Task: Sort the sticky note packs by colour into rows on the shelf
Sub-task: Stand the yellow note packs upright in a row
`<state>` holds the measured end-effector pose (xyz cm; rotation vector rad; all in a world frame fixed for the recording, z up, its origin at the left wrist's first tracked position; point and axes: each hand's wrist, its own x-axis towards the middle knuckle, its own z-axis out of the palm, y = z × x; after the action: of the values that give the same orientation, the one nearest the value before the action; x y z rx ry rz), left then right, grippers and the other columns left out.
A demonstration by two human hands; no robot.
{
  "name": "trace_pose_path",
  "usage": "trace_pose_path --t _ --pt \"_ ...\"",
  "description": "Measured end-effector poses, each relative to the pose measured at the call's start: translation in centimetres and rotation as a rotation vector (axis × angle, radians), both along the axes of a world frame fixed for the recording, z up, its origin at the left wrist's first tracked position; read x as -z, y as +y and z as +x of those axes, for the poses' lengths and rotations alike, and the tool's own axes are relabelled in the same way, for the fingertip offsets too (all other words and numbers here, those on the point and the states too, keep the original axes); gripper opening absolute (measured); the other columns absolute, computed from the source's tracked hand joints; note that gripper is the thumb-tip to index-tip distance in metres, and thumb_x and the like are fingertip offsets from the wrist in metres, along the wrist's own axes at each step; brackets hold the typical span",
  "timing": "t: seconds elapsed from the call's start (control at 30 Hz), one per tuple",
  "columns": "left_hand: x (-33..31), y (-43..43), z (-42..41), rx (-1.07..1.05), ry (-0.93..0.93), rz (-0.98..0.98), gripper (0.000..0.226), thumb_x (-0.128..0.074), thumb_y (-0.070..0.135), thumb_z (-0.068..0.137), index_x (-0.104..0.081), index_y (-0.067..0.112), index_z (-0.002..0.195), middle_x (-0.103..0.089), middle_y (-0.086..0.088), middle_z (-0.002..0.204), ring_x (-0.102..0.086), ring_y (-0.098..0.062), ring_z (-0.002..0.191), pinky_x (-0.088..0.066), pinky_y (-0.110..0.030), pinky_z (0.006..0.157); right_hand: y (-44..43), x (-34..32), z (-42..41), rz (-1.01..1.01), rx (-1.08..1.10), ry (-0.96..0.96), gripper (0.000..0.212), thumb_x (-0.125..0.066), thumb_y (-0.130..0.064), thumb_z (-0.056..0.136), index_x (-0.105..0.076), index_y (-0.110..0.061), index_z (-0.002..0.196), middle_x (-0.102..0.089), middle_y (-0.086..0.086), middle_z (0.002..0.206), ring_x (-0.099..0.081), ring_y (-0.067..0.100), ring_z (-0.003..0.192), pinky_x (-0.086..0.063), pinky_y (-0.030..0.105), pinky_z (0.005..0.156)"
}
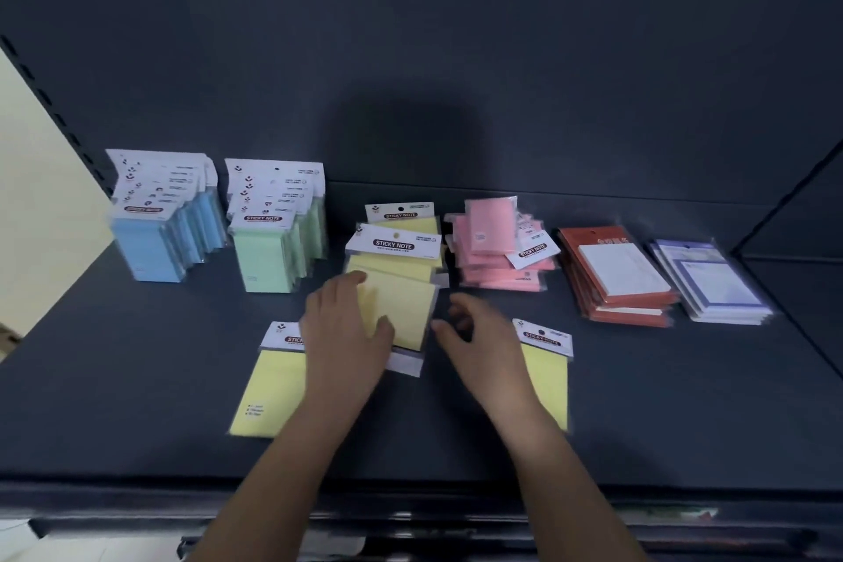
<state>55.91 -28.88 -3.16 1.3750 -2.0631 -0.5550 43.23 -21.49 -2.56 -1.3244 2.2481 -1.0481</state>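
The left hand's fingers [349, 283] lie nearly straight, palm down, on the top yellow pack [406, 310] at the middle of the frame, the thumb spread across its face; they press it rather than pinch it, probably to steady or slide it square onto the yellow pile [397, 251] just above. The right hand's fingers [460, 310] are loosely curled and hold nothing; blur hides whether they touch the pack's right edge, which they sit just beside, likely ready to nudge it straight. The pressed pack's long axis runs from upper to lower frame with a slight tilt, and a white strip at its lower end looks like its header card, so it seems to point the opposite way to the pile's packs, whose "STICKY NOTE" headers face the upper frame. Outward from the left hand [346, 333] a loose yellow pack [269, 388] lies flat at lower left, header up-frame; beside the right hand [479, 333] another yellow pack [547, 374] lies the same way. Both wait unsorted near the front of the shelf [137, 379]. Further back, the blue row [150, 246] and green row [269, 256] stand overlapped at left, already ordered, while the pink pile [497, 251] to the right is jumbled. Red packs [620, 283] and purple-edged packs [716, 287] lie stacked at far right.
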Motion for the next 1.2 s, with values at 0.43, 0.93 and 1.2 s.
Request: trace_pose_path --t 0.43,0.93,1.2 --pt "1.1 -1.9 2.2 0.048 0.109 -0.021 0.085 -0.078 0.022 0.071 -0.031 0.011 0.141 -0.037 -0.009 0.143 -0.032 -0.026 0.13 -0.026 -0.034 0.106 -2.9 0.0 1.7 -0.356 0.105 -0.436 0.018 -0.062 -0.012 0.088 -0.055 -0.027 0.08 -0.061 -0.006 0.076 -0.054 0.004 0.071 -0.041 0.011 0.064" --pt "-4.5 1.6 0.9 0.183 0.932 0.641 0.027 -0.057 -0.008 0.085 -0.051 0.015 0.097 -0.064 0.002 0.084 -0.063 0.001 0.067 -0.053 -0.02 0.056 1.3 -2.6 0.9 -0.329 0.133 -0.853 0.034 -0.066 -0.006 0.082 -0.054 -0.02 0.111 -0.063 0.007 0.094 -0.061 0.013 0.079 -0.051 0.018 0.066" --pt "-3.3 2.6 2.4 0.164 0.981 0.874 0.031 -0.058 -0.011 0.079 -0.051 0.012 0.099 -0.065 -0.005 0.089 -0.065 -0.016 0.078 -0.056 -0.027 0.059 2.9 -1.4 0.8 -0.306 0.215 -1.178 0.019 -0.058 0.004 0.085 -0.053 -0.01 0.096 -0.065 0.001 0.066 -0.058 0.008 0.049 -0.049 0.02 0.048"
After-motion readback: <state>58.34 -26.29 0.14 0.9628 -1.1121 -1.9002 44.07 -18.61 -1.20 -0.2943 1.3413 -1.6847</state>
